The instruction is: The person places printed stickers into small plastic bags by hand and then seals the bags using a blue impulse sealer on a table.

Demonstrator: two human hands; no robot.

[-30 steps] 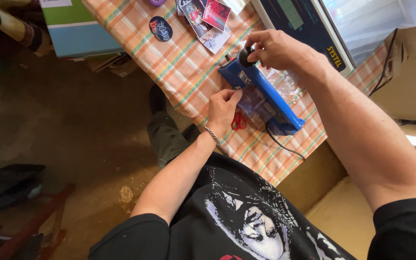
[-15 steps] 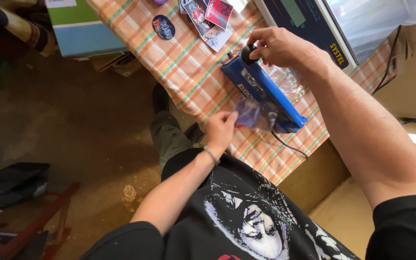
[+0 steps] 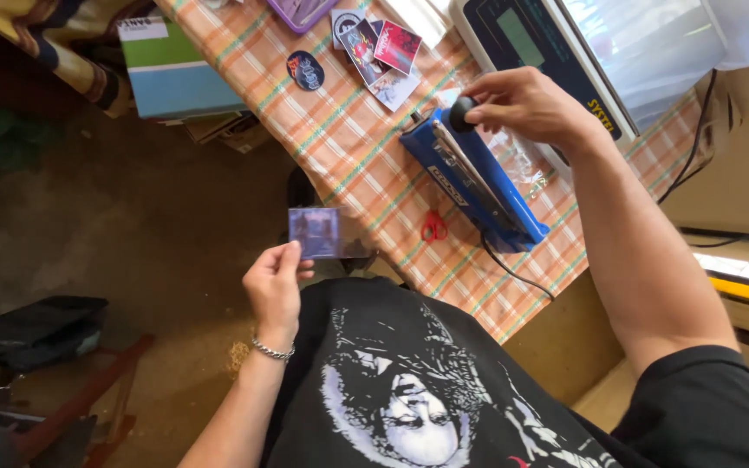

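My left hand [image 3: 276,286] holds a small clear bag with a purple card inside [image 3: 315,232], out over the floor to the left of the table edge. My right hand [image 3: 526,106] grips the black knob on the arm of a blue heat sealer [image 3: 472,178], which lies slantwise on the checked orange tablecloth [image 3: 348,130]. The sealer's arm is down. Small red scissors [image 3: 433,227] lie on the cloth just in front of the sealer.
Picture cards [image 3: 381,48] and a round sticker [image 3: 306,69] lie at the far end of the table. A weighing scale [image 3: 548,52] with a plastic cover stands behind the sealer. A black cord [image 3: 513,273] runs off the table. A green and blue box [image 3: 175,74] sits on the floor.
My left hand has pulled the bagged card out from the sealer and carried it left, off the table. My right hand has stayed on the sealer's knob.
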